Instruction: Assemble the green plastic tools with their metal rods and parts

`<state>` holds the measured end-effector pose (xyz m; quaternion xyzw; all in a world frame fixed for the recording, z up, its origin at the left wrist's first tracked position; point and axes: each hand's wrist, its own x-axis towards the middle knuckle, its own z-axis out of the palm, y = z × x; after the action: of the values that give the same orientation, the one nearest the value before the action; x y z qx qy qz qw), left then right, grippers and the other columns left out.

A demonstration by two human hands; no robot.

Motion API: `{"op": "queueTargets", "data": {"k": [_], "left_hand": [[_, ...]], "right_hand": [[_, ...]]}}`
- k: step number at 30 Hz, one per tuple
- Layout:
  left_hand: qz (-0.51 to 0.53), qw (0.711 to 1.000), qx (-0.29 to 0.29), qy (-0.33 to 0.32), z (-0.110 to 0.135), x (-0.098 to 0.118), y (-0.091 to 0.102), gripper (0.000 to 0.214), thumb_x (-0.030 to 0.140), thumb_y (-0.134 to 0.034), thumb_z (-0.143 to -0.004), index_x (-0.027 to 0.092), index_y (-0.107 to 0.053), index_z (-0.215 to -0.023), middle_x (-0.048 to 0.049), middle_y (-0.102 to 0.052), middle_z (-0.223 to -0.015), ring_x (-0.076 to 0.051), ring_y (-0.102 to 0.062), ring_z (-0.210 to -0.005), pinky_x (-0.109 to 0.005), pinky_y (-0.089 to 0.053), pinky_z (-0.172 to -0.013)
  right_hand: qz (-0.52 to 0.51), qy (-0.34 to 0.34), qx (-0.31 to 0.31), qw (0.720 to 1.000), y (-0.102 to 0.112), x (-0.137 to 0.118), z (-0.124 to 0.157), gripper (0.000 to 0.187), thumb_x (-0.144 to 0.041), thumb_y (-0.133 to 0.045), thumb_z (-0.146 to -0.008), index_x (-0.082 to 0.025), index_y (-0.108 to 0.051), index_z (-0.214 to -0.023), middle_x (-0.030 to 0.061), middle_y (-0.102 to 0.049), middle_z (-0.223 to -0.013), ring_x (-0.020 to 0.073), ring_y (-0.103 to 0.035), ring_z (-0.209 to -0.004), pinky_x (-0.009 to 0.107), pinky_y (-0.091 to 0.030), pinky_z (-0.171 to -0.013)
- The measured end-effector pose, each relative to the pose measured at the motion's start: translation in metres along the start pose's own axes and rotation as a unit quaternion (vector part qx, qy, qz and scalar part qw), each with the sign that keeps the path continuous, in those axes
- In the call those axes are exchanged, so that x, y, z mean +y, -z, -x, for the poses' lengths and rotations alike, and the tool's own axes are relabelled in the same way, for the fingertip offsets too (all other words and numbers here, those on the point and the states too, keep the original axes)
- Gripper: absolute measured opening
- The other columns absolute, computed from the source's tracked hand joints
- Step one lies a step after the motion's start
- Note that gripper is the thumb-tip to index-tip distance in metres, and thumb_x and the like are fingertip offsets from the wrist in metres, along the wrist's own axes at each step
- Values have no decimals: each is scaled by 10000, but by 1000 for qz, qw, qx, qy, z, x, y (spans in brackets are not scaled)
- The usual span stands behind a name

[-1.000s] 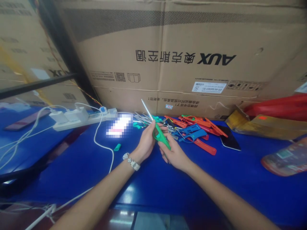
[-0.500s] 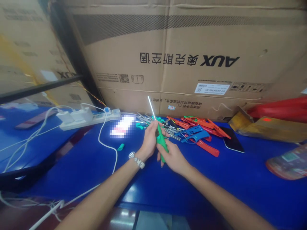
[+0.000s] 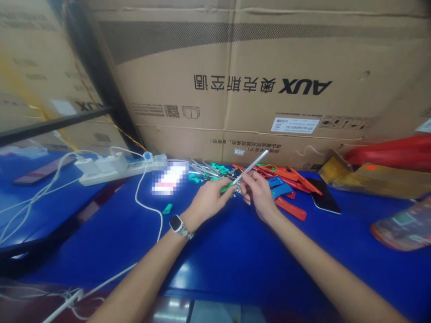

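Note:
Held in front of me is a screwdriver (image 3: 253, 164) with a green handle, its bright metal shaft slanting up to the right. My left hand (image 3: 209, 198) is wrapped round the green handle, most of which it hides. The fingers of my right hand (image 3: 260, 194) pinch the shaft close to the handle. Behind both hands lies a pile of thin metal rods (image 3: 205, 168) with small green pieces (image 3: 218, 168). Blue plastic parts (image 3: 282, 188) and red-orange plastic parts (image 3: 292, 209) lie just right of my right hand.
A loose green piece (image 3: 167, 208) and a lit, blurred-out screen (image 3: 170, 178) lie to the left, near a white power strip (image 3: 101, 175) and its cables. A dark phone (image 3: 325, 197), a clear container (image 3: 402, 226) and a large carton (image 3: 242, 54) border the blue table (image 3: 235, 255).
The screwdriver has swung from leaning up-left to pointing up-right. My right hand has gone from the handle to the shaft, while my left hand now covers the handle.

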<state>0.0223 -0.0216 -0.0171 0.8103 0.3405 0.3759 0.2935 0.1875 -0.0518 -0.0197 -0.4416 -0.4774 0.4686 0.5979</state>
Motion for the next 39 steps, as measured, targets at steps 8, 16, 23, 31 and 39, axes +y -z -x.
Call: {"op": "queueTargets", "data": {"k": [8,16,23,31,39], "left_hand": [[27,999,40,-1,5,-4,-5,151,342,-653,-871,242,-694,-766,-2,-601,-610,-156,-407,-481,-254,-229,-519],[18,1000,-5,-6,4,-2,-4,146,353,-641,-891,240,-732,-876,-32,-682,-746,-171,-532,-575,-247,-314,-572],[23,999,17,-40,7,-3,-3,200,333,-633,-888,218,-686,-733,-8,-561,-592,-148,-427,-515,-252,-290,-544],[109,994,27,1,3,7,-5,205,350,-652,-883,206,-660,-737,6,-579,-583,-117,-434,-465,-239,-297,-503],[387,901,143,131,-10,-7,-24,422,597,-591,-870,183,-545,-800,-30,-698,-659,-145,-640,-576,-224,-453,-558]], "right_hand": [[9,20,24,999,0,8,-5,405,-530,-738,-740,-186,-583,-889,-19,-590,-669,75,-480,-466,167,-358,-322],[-17,15,-36,999,15,14,-1,409,-509,-751,-742,-179,-619,-943,5,-595,-723,125,-569,-604,183,-429,-362],[3,32,-33,999,11,16,0,402,-521,-727,-765,-183,-609,-949,7,-587,-720,131,-562,-612,193,-447,-368],[14,35,-15,999,7,12,5,423,-535,-696,-773,-213,-573,-1018,6,-568,-794,127,-540,-637,196,-436,-396],[156,-9,-142,977,-5,22,21,353,-531,-628,-844,-189,-574,-774,5,-572,-723,137,-527,-646,234,-430,-500]]}}
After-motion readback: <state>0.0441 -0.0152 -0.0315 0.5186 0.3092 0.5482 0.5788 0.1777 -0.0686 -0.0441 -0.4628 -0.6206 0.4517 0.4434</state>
